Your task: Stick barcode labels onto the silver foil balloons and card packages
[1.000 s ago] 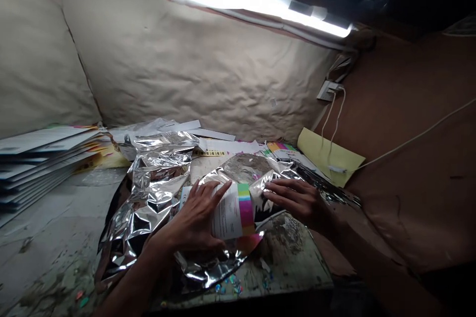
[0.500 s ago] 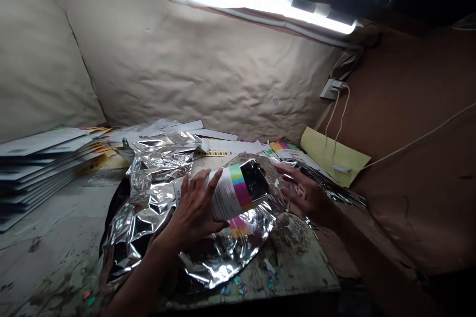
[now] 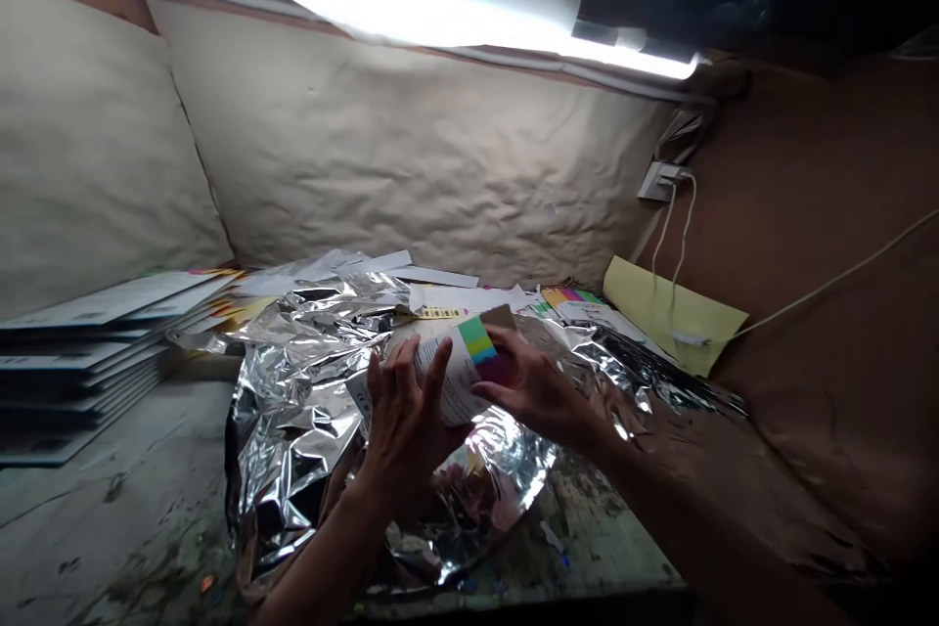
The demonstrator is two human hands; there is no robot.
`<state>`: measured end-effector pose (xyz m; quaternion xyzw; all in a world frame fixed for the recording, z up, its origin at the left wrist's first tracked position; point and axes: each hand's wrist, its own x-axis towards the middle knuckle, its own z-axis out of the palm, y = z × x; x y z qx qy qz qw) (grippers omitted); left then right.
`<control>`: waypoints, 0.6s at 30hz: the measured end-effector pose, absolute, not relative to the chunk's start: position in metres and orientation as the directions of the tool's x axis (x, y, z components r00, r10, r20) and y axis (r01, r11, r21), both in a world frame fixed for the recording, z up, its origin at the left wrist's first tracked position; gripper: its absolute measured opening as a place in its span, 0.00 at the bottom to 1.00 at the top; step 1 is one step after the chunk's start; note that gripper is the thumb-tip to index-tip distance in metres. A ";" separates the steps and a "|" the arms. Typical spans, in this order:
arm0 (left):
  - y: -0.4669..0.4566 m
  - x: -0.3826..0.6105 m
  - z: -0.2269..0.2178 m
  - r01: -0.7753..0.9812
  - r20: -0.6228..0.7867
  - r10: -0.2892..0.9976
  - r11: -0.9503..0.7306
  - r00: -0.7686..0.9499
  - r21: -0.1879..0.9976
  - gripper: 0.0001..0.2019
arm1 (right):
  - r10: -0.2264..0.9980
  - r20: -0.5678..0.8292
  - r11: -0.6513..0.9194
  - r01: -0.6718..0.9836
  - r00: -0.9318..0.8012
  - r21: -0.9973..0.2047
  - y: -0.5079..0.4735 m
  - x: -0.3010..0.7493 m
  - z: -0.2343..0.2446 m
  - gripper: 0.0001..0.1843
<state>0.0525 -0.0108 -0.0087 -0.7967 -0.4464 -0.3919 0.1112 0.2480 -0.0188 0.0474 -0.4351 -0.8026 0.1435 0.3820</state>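
Note:
I hold a small white box [image 3: 459,370] with a rainbow-striped band up off the bench, between both hands. My left hand [image 3: 407,421] wraps its fingers round the box's left side. My right hand [image 3: 532,386] grips its right end, over the coloured band. Under the hands lies a crumpled sheet of silver foil [image 3: 300,411], spread across the bench and reaching to the right.
A stack of flat white boards [image 3: 80,352] lies at the left. Loose printed sheets [image 3: 455,293] and a yellow paper [image 3: 671,313] lie at the back by the paper-covered wall. A socket with white cables [image 3: 664,181] hangs at the right. The worn benchtop [image 3: 117,528] shows at front left.
The box has come up off the foil, where both hands pressed it a second ago. My right hand let go of it briefly, then took hold of its right end.

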 end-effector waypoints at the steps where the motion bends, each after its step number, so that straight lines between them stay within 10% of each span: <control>1: -0.012 0.054 -0.007 0.801 0.741 0.621 -0.565 0.255 0.198 0.55 | 0.758 0.628 0.567 0.653 -0.176 -0.502 -0.021 0.246 0.044 0.38; 4: -0.017 0.060 -0.007 0.783 0.773 0.613 -0.557 0.164 0.276 0.62 | 0.625 0.773 0.550 0.644 0.104 -0.532 -0.024 0.240 0.034 0.58; 8: -0.023 0.058 -0.001 0.646 0.724 0.678 -0.611 0.129 0.457 0.67 | 0.797 0.592 0.559 0.227 0.115 -0.797 -0.018 0.239 0.038 0.55; 13: -0.014 0.045 0.036 0.148 0.542 0.814 -0.574 0.208 0.805 0.46 | 0.841 0.538 0.501 0.289 0.060 -0.816 -0.016 0.247 0.067 0.57; 18: 0.015 0.040 0.048 -0.118 0.513 0.798 -0.504 0.316 0.856 0.17 | 0.716 0.663 0.670 0.483 -0.220 -0.563 -0.008 0.244 0.075 0.29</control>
